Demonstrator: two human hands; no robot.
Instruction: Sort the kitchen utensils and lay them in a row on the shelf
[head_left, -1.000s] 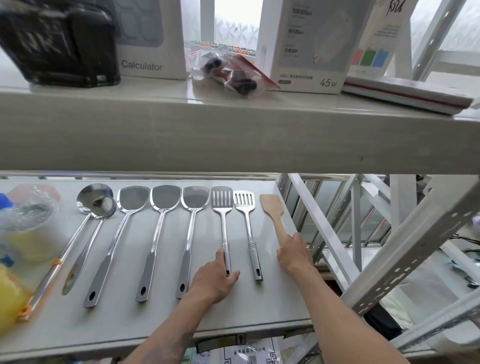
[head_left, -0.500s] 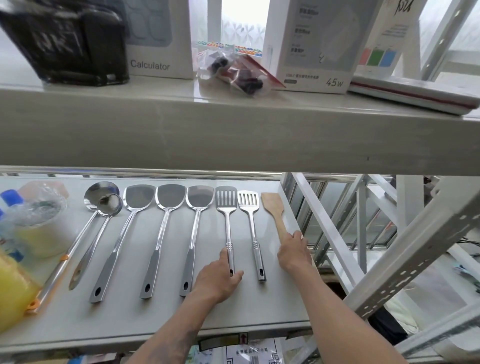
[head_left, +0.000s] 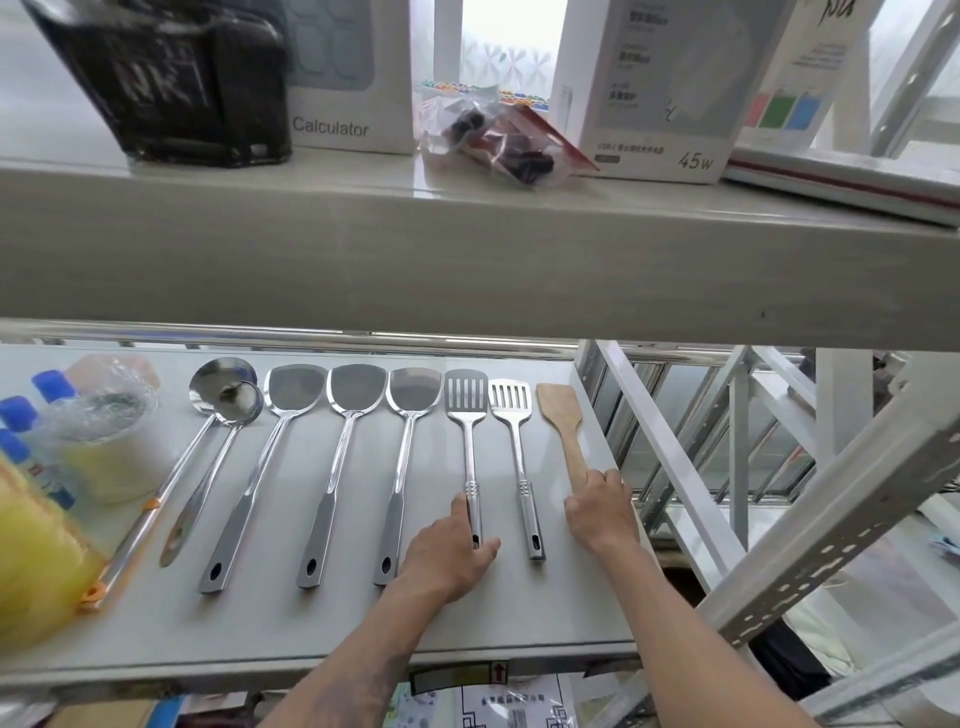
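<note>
Steel utensils lie in a row on the white lower shelf (head_left: 311, 623), heads away from me. From the left: two ladles (head_left: 228, 400), three solid turners (head_left: 358, 387), a slotted turner (head_left: 466, 395), a smaller slotted turner (head_left: 511, 400) and a wooden spatula (head_left: 561, 410). My left hand (head_left: 447, 556) rests on the handle end of the first slotted turner, fingers curled around it. My right hand (head_left: 602, 512) covers the wooden spatula's handle end near the shelf's right edge.
At the shelf's left stand a plastic-wrapped roll (head_left: 104, 436), blue-capped bottles (head_left: 21, 415) and a yellow bag (head_left: 36, 571). The upper shelf (head_left: 467, 260) overhangs, carrying a black box, a calculator box (head_left: 343, 78), a packet and a 45w box (head_left: 670, 88). White metal racking (head_left: 779, 571) stands to the right.
Both hands stay on the same two handles. The view has shifted slightly, so the row sits a little further right in frame. The utensils keep their places.
</note>
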